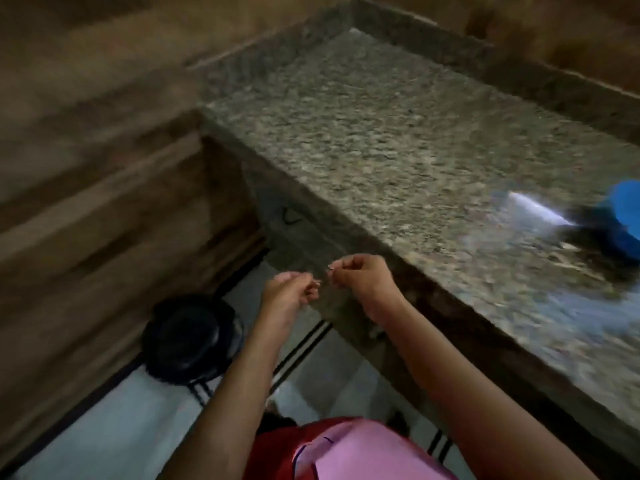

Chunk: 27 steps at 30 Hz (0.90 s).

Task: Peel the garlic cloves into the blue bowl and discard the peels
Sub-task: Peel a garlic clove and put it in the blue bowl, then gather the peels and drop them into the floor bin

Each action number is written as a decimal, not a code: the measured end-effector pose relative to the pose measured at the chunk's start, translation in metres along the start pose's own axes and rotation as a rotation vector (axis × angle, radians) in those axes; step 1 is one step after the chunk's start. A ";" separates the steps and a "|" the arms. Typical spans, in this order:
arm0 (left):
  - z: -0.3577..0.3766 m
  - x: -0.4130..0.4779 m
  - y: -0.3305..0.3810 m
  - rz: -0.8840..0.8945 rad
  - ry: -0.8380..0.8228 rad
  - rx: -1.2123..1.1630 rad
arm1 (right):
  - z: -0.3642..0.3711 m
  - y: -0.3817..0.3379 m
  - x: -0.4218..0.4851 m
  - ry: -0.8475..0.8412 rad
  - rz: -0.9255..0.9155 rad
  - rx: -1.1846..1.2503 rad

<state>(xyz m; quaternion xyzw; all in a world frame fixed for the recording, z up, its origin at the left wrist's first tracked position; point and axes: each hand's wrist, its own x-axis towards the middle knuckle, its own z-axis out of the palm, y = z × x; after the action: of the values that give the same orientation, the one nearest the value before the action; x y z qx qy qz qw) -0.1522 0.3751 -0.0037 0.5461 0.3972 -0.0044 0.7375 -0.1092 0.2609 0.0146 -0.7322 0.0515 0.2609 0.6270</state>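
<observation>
The right hand (363, 282) is curling its fingers tight and pinching one small pale scrap (331, 268) between thumb and fingertips. The left hand (289, 292), just beside it, is likewise curling inward and nipping a second pale scrap (316, 281) at its fingertips. Both scraps are too small and blurred to tell whether they are peel or clove, or whether anything is joining the two. The two hands are hovering close together, fingertips nearly meeting, out past the front edge of the one granite counter (381, 133) and above the floor.

Below and to the left of the hands, one black bin (188, 344) is standing on the pale tiled floor (114, 420), its mouth facing up. The one blue bowl (627, 206) is sitting on the counter well apart from the hands, at the far right edge of the view and partly cut off; its contents cannot be made out. One bright white streak (540, 209) is glaring on the stone just left of the bowl. Wood panelling (86, 202) is running along the left side. At the bottom, pink and red clothing (346, 452) is showing between the two forearms.
</observation>
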 end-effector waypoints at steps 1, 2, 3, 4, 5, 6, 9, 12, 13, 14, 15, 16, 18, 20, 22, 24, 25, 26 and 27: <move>-0.027 0.010 0.002 -0.017 0.037 0.013 | 0.029 0.001 0.007 -0.040 0.012 -0.010; -0.053 0.020 0.002 -0.032 0.065 0.035 | 0.056 0.003 0.014 -0.074 0.031 -0.018; -0.078 0.031 0.002 -0.041 0.086 0.048 | 0.083 0.006 0.022 -0.101 0.045 -0.015; -0.102 0.042 0.002 -0.054 0.113 0.045 | 0.109 0.010 0.030 -0.125 0.063 -0.015; -0.126 0.054 0.002 -0.071 0.150 0.021 | 0.135 0.014 0.040 -0.149 0.082 -0.017; -0.149 0.066 0.001 -0.095 0.192 -0.015 | 0.160 0.018 0.049 -0.172 0.101 -0.025; -0.210 0.089 -0.009 -0.179 0.282 -0.174 | 0.222 0.033 0.073 -0.224 0.160 -0.056; -0.261 0.108 -0.022 -0.199 0.312 -0.316 | 0.273 0.048 0.094 -0.289 0.209 -0.097; -0.275 0.116 -0.027 -0.215 0.329 -0.334 | 0.289 0.057 0.103 -0.307 0.227 -0.110; -0.287 0.123 -0.032 -0.241 0.352 -0.340 | 0.303 0.065 0.111 -0.323 0.254 -0.124; -0.297 0.128 -0.036 -0.271 0.367 -0.337 | 0.316 0.073 0.119 -0.336 0.284 -0.134; -0.306 0.134 -0.041 -0.303 0.370 -0.322 | 0.329 0.081 0.126 -0.358 0.321 -0.154; -0.320 0.147 -0.052 -0.350 0.351 -0.300 | 0.351 0.097 0.142 -0.417 0.370 -0.212; -0.326 0.161 -0.067 -0.407 0.344 -0.299 | 0.367 0.110 0.153 -0.421 0.380 -0.243; -0.327 0.174 -0.077 -0.468 0.345 -0.340 | 0.378 0.123 0.160 -0.401 0.355 -0.298; -0.327 0.193 -0.090 -0.523 0.393 -0.450 | 0.388 0.139 0.168 -0.357 0.325 -0.326; -0.326 0.202 -0.094 -0.540 0.419 -0.542 | 0.392 0.147 0.170 -0.316 0.314 -0.264; -0.327 0.211 -0.097 -0.549 0.440 -0.654 | 0.397 0.156 0.173 -0.271 0.288 -0.243; -0.327 0.220 -0.099 -0.543 0.447 -0.791 | 0.402 0.163 0.173 -0.250 0.254 -0.268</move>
<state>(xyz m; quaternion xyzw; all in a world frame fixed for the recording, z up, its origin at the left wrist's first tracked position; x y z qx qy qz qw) -0.2355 0.6941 -0.2420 0.0913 0.6430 0.0715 0.7570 -0.1533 0.6504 -0.2390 -0.7586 0.0299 0.4309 0.4877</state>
